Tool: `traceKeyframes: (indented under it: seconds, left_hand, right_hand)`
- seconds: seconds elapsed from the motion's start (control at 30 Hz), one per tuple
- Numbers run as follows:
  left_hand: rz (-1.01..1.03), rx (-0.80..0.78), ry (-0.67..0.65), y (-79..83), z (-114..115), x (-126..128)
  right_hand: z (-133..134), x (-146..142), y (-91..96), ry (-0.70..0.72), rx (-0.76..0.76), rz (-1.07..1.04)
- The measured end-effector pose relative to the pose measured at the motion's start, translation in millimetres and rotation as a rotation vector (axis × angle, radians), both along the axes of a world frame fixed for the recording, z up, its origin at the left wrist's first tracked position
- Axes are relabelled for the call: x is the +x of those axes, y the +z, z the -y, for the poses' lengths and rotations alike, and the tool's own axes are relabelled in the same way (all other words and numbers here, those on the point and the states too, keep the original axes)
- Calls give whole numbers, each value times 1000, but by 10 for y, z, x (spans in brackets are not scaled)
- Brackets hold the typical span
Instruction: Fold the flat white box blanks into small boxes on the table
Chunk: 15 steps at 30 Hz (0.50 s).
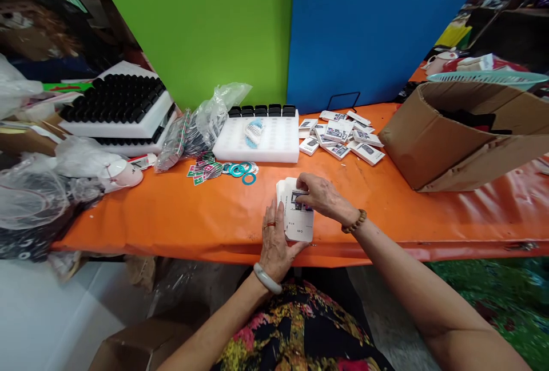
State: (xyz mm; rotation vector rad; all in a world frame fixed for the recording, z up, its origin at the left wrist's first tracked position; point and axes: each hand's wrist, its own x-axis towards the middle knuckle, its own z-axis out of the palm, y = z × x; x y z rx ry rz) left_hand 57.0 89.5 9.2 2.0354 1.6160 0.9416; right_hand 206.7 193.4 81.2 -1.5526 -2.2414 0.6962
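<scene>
Orange tabletop (206, 216); at its near edge, the left hand (277, 242) clasps a white card stack (299, 223), the right hand (323, 195) pinching its far corner. Probably light, stiff, creasable; I'd grip its edges.

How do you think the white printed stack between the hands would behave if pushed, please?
The white printed stack might slide apart, since its edges sit offset. It looks fairly stiff, lying flat, and probably light, its pieces seeming thin.
</scene>
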Motion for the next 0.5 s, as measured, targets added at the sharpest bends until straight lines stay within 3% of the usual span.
traceKeyframes:
  seconds: [0.13,0.27,0.5]
  left_hand:
    - [104,120,7,281,45,1]
    - [190,203,14,348,67,18]
    - [218,214,-13,261,172,27]
  right_hand:
    - [223,101,59,-4,42,-81]
    - [570,104,127,-68,-14,-272]
    - [917,33,-16,-182,-524,-917]
